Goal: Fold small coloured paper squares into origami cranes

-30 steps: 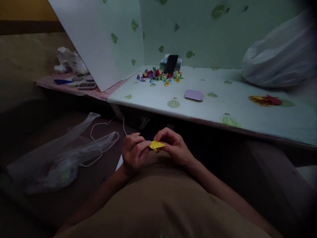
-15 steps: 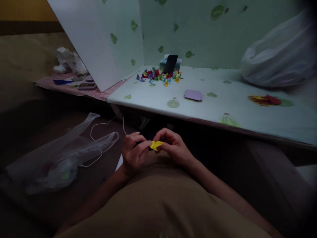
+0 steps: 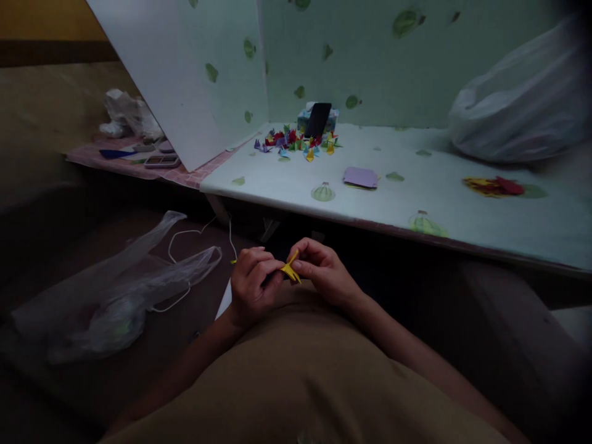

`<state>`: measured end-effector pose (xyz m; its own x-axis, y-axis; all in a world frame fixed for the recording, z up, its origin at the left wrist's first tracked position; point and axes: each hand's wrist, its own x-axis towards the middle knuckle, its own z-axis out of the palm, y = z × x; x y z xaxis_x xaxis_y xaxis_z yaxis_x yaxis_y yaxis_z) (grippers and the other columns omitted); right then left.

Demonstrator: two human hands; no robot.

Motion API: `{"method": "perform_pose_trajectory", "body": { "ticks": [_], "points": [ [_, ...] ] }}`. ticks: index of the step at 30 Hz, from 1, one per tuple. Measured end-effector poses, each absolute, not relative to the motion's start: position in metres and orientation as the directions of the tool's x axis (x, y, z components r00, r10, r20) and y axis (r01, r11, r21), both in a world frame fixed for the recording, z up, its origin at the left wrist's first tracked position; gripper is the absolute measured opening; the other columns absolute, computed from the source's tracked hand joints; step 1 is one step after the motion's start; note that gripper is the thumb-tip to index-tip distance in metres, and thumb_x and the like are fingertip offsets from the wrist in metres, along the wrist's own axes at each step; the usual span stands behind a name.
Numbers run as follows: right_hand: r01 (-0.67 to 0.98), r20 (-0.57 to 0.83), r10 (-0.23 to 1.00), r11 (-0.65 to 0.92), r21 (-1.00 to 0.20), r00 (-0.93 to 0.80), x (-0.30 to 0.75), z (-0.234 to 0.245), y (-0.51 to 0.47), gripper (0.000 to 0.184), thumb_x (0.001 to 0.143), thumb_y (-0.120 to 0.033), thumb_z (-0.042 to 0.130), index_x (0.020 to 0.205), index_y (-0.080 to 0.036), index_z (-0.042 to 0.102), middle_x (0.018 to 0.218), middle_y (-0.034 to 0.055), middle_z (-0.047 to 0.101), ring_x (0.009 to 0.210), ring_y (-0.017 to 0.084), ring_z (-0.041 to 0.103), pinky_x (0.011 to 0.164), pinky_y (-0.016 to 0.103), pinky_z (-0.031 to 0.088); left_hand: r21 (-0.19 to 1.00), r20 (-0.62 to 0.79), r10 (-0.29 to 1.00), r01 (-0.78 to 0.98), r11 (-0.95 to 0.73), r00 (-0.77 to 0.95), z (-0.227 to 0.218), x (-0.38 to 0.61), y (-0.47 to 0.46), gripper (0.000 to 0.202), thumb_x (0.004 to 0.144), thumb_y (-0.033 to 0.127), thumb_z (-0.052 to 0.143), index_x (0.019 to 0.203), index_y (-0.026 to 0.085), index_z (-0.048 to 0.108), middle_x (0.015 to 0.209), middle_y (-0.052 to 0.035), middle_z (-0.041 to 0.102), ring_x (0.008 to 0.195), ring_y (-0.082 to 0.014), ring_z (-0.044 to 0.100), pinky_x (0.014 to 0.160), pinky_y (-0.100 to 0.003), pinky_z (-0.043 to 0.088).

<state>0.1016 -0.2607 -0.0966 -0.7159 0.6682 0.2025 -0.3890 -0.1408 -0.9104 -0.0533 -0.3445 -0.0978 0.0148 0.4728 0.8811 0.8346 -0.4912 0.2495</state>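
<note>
A small folded yellow paper crane (image 3: 290,270) is held between my two hands, just above my lap and in front of the table edge. My left hand (image 3: 255,280) pinches its left side between thumb and fingers. On the other side, my right hand (image 3: 324,271) grips an upright point of the paper between thumb and forefinger. Several finished paper cranes (image 3: 296,142) in many colours stand in a cluster at the back of the table. A stack of lilac paper squares (image 3: 361,177) lies nearer the front.
A black phone (image 3: 318,120) leans on a tissue box behind the cranes. Red and yellow paper pieces (image 3: 494,186) lie at right, below a white plastic bag (image 3: 518,105). On the floor at left is a clear plastic bag (image 3: 115,308) beside a white cord. A white panel (image 3: 185,80) stands at left.
One point of the yellow paper now stands up in my right fingers, where before it lay flat and pointed right. Both hands stay in nearly the same place.
</note>
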Motion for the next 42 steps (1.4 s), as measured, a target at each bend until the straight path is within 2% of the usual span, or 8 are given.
{"method": "perform_pose_trajectory", "body": {
  "ticks": [4, 8, 11, 18, 24, 30, 37, 42],
  "points": [
    [-0.365, 0.171, 0.705, -0.133, -0.921, -0.689, 0.099, -0.098, -0.259, 0.022, 0.077, -0.030, 0.080, 0.081, -0.018, 0.062, 0.073, -0.0023, 0.062, 0.062, 0.010, 0.055, 0.060, 0.023, 0.047, 0.495, 0.764, 0.638, 0.721, -0.484, -0.096, -0.099, -0.050, -0.345, 0.006, 0.088, 0.016, 0.062, 0.090, 0.019, 0.066, 0.083, -0.0030, 0.067, 0.080, -0.0164, 0.063, 0.075, -0.030, 0.052],
    [-0.344, 0.151, 0.745, -0.111, -0.933, -0.650, 0.097, -0.098, -0.258, 0.023, 0.076, -0.033, 0.079, 0.080, -0.018, 0.062, 0.072, -0.0025, 0.061, 0.061, 0.010, 0.055, 0.058, 0.023, 0.047, 0.822, 0.468, 0.846, 0.478, -0.310, -0.257, -0.099, -0.047, -0.346, 0.012, 0.091, 0.026, 0.060, 0.091, 0.019, 0.070, 0.084, -0.0025, 0.070, 0.076, -0.0147, 0.063, 0.071, -0.026, 0.049],
    [-0.327, 0.151, 0.766, -0.081, -0.942, -0.625, 0.097, -0.098, -0.257, 0.023, 0.077, -0.033, 0.078, 0.080, -0.018, 0.061, 0.071, -0.0027, 0.060, 0.061, 0.010, 0.054, 0.057, 0.023, 0.046, 0.934, 0.270, 0.917, 0.309, -0.177, -0.292, -0.096, -0.044, -0.345, 0.021, 0.093, 0.034, 0.058, 0.093, 0.018, 0.072, 0.083, -0.0030, 0.072, 0.077, -0.0159, 0.065, 0.072, -0.026, 0.049],
    [-0.249, 0.133, 0.766, -0.036, -0.968, -0.629, 0.097, -0.100, -0.254, 0.019, 0.078, -0.030, 0.076, 0.080, -0.018, 0.062, 0.071, -0.0027, 0.060, 0.060, 0.010, 0.054, 0.057, 0.024, 0.045, 0.961, 0.173, 0.931, 0.263, -0.089, -0.320, -0.093, -0.043, -0.343, 0.026, 0.089, 0.038, 0.062, 0.078, 0.016, 0.071, 0.071, -0.0006, 0.067, 0.069, -0.0143, 0.059, 0.064, -0.024, 0.044],
    [-0.247, 0.097, 0.756, -0.088, -0.965, -0.648, 0.097, -0.103, -0.253, 0.018, 0.078, -0.031, 0.075, 0.079, -0.018, 0.063, 0.072, -0.0019, 0.063, 0.059, 0.010, 0.056, 0.056, 0.024, 0.046, 0.967, 0.146, 0.942, 0.244, -0.072, -0.302, -0.095, -0.045, -0.342, 0.031, 0.092, 0.039, 0.058, 0.077, 0.016, 0.072, 0.069, -0.0005, 0.064, 0.068, -0.0145, 0.056, 0.065, -0.025, 0.042],
    [-0.274, 0.044, 0.742, -0.190, -0.943, -0.669, 0.097, -0.102, -0.254, 0.025, 0.076, -0.035, 0.078, 0.075, -0.017, 0.061, 0.068, -0.0018, 0.065, 0.053, 0.008, 0.056, 0.053, 0.022, 0.046, 0.990, 0.134, 0.963, 0.081, -0.118, -0.232, -0.101, -0.046, -0.341, 0.033, 0.096, 0.041, 0.052, 0.085, 0.016, 0.071, 0.077, -0.0035, 0.068, 0.072, -0.0152, 0.059, 0.071, -0.027, 0.046],
    [-0.292, -0.044, 0.703, -0.349, -0.891, -0.710, 0.095, -0.103, -0.255, 0.028, 0.074, -0.035, 0.080, 0.073, -0.017, 0.059, 0.063, -0.0029, 0.064, 0.049, 0.008, 0.055, 0.049, 0.021, 0.046, 0.993, 0.112, 0.957, -0.009, -0.118, -0.267, -0.109, -0.047, -0.339, 0.020, 0.090, 0.036, 0.063, 0.095, 0.017, 0.066, 0.079, -0.0014, 0.068, 0.071, -0.0129, 0.061, 0.071, -0.026, 0.049],
    [-0.269, -0.066, 0.689, -0.366, -0.891, -0.721, 0.095, -0.102, -0.255, 0.030, 0.072, -0.036, 0.081, 0.071, -0.017, 0.058, 0.063, -0.0014, 0.065, 0.047, 0.008, 0.054, 0.048, 0.021, 0.047, 0.977, 0.194, 0.943, -0.031, -0.210, -0.270, -0.111, -0.045, -0.338, 0.026, 0.084, 0.030, 0.069, 0.107, 0.020, 0.062, 0.081, -0.0004, 0.067, 0.073, -0.0128, 0.064, 0.072, -0.026, 0.052]
  ]
}}
